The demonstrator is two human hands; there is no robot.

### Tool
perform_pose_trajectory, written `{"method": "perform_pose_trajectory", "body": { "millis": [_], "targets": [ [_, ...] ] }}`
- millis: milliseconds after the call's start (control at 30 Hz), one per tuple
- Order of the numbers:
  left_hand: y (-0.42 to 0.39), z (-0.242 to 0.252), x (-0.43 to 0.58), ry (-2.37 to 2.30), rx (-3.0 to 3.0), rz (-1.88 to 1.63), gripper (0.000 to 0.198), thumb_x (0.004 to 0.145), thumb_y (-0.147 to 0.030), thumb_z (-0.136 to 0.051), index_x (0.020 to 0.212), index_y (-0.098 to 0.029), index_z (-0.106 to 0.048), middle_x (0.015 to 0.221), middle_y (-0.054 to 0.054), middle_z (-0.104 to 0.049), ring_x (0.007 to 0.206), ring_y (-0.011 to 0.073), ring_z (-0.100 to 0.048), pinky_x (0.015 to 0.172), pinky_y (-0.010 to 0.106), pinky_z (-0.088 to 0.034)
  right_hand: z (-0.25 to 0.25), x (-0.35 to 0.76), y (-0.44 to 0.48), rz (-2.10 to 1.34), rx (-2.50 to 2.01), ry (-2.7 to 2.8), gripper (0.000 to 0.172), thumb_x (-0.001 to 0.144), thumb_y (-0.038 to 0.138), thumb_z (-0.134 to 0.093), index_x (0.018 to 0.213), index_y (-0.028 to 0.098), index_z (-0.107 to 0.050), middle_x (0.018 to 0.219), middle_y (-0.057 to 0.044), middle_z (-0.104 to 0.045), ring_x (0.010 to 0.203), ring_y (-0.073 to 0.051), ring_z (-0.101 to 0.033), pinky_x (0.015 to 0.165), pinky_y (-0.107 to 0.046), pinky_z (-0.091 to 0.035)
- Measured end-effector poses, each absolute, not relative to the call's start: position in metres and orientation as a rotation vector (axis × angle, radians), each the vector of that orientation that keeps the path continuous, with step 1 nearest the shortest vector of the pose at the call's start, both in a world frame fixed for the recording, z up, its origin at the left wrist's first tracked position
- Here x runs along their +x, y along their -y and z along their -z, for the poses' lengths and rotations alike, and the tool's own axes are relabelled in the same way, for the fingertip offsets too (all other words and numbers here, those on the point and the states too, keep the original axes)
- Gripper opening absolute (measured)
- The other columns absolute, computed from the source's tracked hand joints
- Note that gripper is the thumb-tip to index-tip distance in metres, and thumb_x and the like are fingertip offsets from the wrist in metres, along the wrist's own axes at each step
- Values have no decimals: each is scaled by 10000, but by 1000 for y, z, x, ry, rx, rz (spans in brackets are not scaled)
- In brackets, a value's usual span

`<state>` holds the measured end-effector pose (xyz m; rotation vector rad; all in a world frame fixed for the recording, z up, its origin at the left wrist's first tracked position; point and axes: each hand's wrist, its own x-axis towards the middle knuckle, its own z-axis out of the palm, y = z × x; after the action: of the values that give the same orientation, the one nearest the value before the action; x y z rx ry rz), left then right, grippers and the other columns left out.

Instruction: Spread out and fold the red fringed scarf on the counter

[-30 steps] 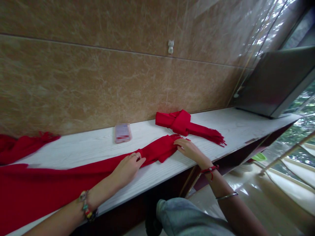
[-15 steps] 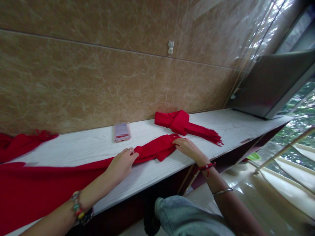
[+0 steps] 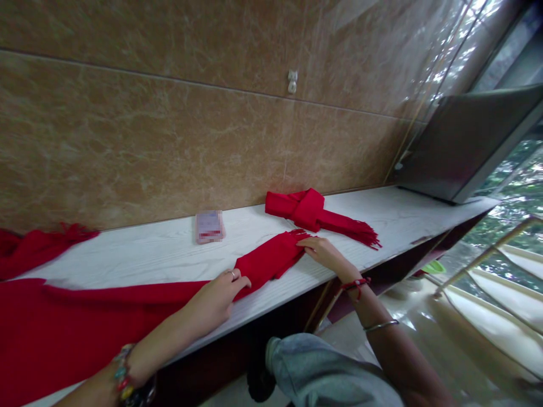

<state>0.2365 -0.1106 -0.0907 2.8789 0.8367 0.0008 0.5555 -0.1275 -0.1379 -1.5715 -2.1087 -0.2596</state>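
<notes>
A long red scarf [image 3: 265, 261] lies along the white shelf, broad at the left and narrow toward its fringed right end. My left hand [image 3: 224, 291], with a ring and a bead bracelet, has its fingers closed on the scarf's narrow part. At the fringed end, my right hand [image 3: 324, 254] pinches the edge of the same scarf. Behind it, near the wall, rests a second red scarf [image 3: 309, 209], folded into a knot with its fringe pointing right. More red fringed cloth [image 3: 38, 249] is at the far left.
A phone [image 3: 209, 227] lies on the white shelf [image 3: 169, 249] near the tiled wall. A large dark panel-like object [image 3: 462, 144] stands at the shelf's right end. Below are my legs, a metal rail and a green item [image 3: 433, 267] at the lower right.
My left hand has shifted slightly right and down. The scarf between my hands lies flatter and wider. My right hand stays at the fringed end.
</notes>
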Motion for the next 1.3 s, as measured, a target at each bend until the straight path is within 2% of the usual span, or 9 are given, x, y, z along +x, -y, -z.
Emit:
{"method": "perform_pose_trajectory", "body": {
  "millis": [167, 233, 400, 533, 667, 867, 1033, 1100, 1300],
  "targets": [
    [119, 81, 250, -934, 3013, -102, 368, 773, -188, -492, 1141, -187, -513, 1123, 104, -498, 1038, 244, -466, 869, 382, -399, 127, 542, 131, 391, -1534, 2159, 345, 739, 73, -447, 1008, 172, -639, 1069, -75, -629, 1026, -212, -547, 902, -369, -437],
    [124, 85, 266, -979, 3091, -148, 356, 790, -241, -504, 1138, -166, -509, 1141, 121, -498, 1053, 267, -464, 866, 407, -401, 126, 538, 130, 362, -1503, 2207, 330, 760, 80, -439, 998, 183, -641, 1038, -63, -643, 999, -197, -560, 894, -353, -442],
    [120, 100, 303, -1029, 3198, -88, 297, 828, -89, -412, 1110, -115, -504, 1071, 139, -560, 951, 230, -559, 723, 335, -485, 131, 539, 128, 297, -1555, 2192, 312, 806, 102, -408, 1021, 168, -624, 1008, -72, -654, 940, -183, -590, 846, -329, -464],
    [113, 102, 304, -1031, 3260, -46, 374, 815, -18, -400, 1181, -81, -445, 1000, 163, -591, 843, 212, -615, 632, 291, -507, 137, 543, 126, 289, -1607, 2162, 302, 833, 140, -394, 1044, 169, -608, 1021, -80, -648, 943, -186, -591, 834, -330, -467],
    [116, 104, 300, -979, 3309, -132, 433, 840, -50, -394, 1252, -183, -383, 1064, 154, -571, 859, 215, -620, 627, 291, -516, 139, 544, 123, 255, -1641, 2115, 300, 832, 143, -398, 1046, 173, -606, 1012, -84, -651, 930, -191, -598, 822, -338, -472],
    [111, 109, 308, -1078, 3322, -118, 378, 824, -44, -427, 1194, -122, -434, 1072, 181, -555, 848, 233, -623, 589, 302, -522, 138, 542, 125, 277, -1641, 2125, 317, 812, 131, -422, 1065, 185, -604, 1003, -79, -654, 913, -189, -604, 810, -328, -480],
    [104, 96, 304, -1082, 3320, -61, 259, 803, -15, -448, 1050, -47, -519, 877, 164, -622, 767, 199, -638, 588, 268, -515, 141, 545, 123, 356, -1613, 2123, 279, 812, 121, -427, 987, 172, -638, 960, -77, -670, 873, -195, -623, 792, -329, -497],
    [105, 90, 302, -1054, 3366, -54, 267, 794, 0, -444, 1044, -35, -530, 893, 177, -632, 813, 205, -635, 610, 265, -518, 143, 546, 123, 375, -1580, 2104, 271, 819, 121, -425, 976, 172, -640, 959, -75, -672, 868, -192, -627, 788, -322, -501],
    [122, 102, 307, -985, 3433, -47, 378, 797, 18, -413, 1168, -10, -480, 1142, 241, -547, 1054, 256, -542, 735, 288, -520, 141, 548, 129, 297, -1529, 2031, 292, 822, 114, -408, 994, 181, -634, 973, -63, -671, 890, -177, -624, 800, -312, -499]
  ]
}}
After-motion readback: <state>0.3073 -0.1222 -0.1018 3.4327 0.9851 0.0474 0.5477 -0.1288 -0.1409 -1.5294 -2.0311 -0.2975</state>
